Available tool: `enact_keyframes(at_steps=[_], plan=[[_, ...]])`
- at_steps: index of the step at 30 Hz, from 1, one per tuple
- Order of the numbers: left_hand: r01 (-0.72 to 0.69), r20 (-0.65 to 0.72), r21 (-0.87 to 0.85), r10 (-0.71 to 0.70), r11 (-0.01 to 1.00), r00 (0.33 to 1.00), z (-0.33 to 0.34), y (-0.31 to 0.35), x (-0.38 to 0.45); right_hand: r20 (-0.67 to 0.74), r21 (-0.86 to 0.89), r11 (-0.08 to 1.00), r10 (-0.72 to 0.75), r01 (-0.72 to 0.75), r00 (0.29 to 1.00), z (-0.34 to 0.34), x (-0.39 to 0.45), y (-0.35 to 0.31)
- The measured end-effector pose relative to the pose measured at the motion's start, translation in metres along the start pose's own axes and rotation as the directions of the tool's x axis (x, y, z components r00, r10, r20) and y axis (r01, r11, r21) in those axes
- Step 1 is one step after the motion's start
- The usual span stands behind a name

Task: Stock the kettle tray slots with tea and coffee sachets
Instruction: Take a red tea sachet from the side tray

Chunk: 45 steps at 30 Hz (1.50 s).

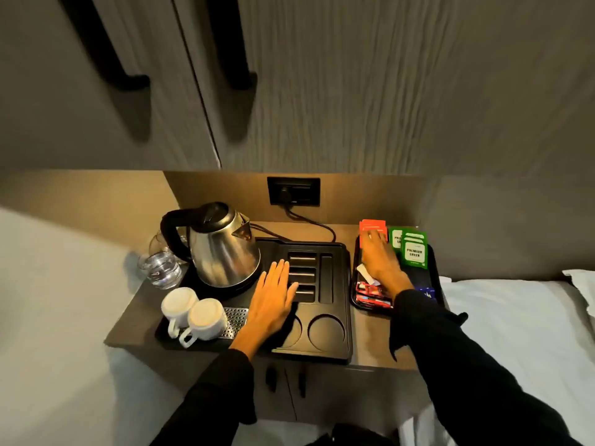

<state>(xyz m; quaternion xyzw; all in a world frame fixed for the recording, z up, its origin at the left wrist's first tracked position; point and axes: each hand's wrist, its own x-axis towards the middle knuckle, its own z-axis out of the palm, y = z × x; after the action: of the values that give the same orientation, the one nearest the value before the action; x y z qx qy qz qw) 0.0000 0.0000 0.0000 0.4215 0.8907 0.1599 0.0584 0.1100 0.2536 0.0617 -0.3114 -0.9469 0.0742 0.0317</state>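
Observation:
The black kettle tray (pixel 338 352) lies on the counter with three short slots (pixel 302 274) and one long slot (pixel 325 278), all bare. My left hand (pixel 273 294) rests flat on it, fingers apart, beside the short slots. A smaller black supply tray (pixel 354 278) stands to the right. It holds orange-red sachets (pixel 373 225) at the back, green "Premium Green" tea sachets (pixel 414 251), a white sachet (pixel 365 272) and small red sachets (pixel 370 296) in front. My right hand (pixel 381 265) lies over the supply tray, fingertips touching the orange-red sachets, gripping nothing I can see.
A steel kettle (pixel 223 249) sits on the tray's back left, its cord running to a wall socket (pixel 293 191). Two upturned white cups (pixel 193 313) stand at the tray's front left, glasses (pixel 159 265) behind them. Cupboard doors hang overhead; a white bed (pixel 531 333) lies right.

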Motion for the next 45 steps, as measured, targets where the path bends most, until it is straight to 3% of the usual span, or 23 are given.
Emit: enact_keyframes(at_steps=[3, 8, 15, 20, 27, 32, 35, 38, 40, 42, 45], plan=[[0.032, 0.004, 0.019, -0.032, 0.999, 0.999, 0.006, -0.009, 0.005, -0.031, -0.098, 0.995, 0.007, -0.01, 0.999, -0.001, 0.019, 0.01], [-0.01, -0.008, 0.151, 0.011, 0.989, 1.0, 0.018, -0.018, 0.006, 0.067, -0.235, 0.971, 0.062, -0.045, 0.996, 0.003, 0.03, 0.025], [-0.056, 0.026, 0.179, 0.052, 0.982, 0.998, 0.016, -0.026, 0.009, 0.066, -0.357, 0.933, 0.081, -0.052, 0.995, -0.006, 0.042, 0.032], [-0.084, 0.016, 0.167, 0.083, 0.982, 0.996, 0.011, -0.031, 0.007, 0.118, -0.292, 0.955, 0.082, -0.044, 0.99, -0.01, 0.047, 0.032], [-0.091, 0.002, 0.151, 0.092, 0.984, 0.996, 0.011, -0.031, 0.007, 0.028, -0.303, 0.949, 0.101, -0.088, 0.994, -0.012, 0.04, 0.031], [-0.087, 0.001, 0.152, 0.088, 0.985, 0.996, 0.011, -0.03, 0.007, 0.054, -0.19, 0.978, 0.092, -0.08, 0.994, -0.027, 0.043, 0.03], [-0.087, -0.003, 0.147, 0.089, 0.985, 0.996, 0.01, -0.03, 0.006, 0.009, 0.115, 0.981, 0.155, -0.154, 0.988, -0.04, 0.046, 0.021], [-0.085, 0.002, 0.152, 0.086, 0.985, 0.996, 0.011, -0.029, 0.006, 0.089, 0.437, 0.854, 0.269, -0.281, 0.959, -0.039, 0.043, -0.003], [-0.079, 0.004, 0.147, 0.079, 0.986, 0.997, 0.009, -0.03, 0.006, 0.274, 0.545, 0.72, 0.33, -0.429, 0.903, -0.024, 0.036, -0.025], [-0.073, 0.008, 0.134, 0.072, 0.988, 0.997, 0.008, -0.03, 0.006, 0.418, 0.565, 0.608, 0.373, -0.558, 0.829, -0.005, 0.026, -0.048], [-0.067, 0.008, 0.134, 0.067, 0.989, 0.998, 0.006, -0.028, 0.005, 0.333, 0.45, 0.746, 0.371, -0.492, 0.867, 0.02, 0.012, -0.071]])
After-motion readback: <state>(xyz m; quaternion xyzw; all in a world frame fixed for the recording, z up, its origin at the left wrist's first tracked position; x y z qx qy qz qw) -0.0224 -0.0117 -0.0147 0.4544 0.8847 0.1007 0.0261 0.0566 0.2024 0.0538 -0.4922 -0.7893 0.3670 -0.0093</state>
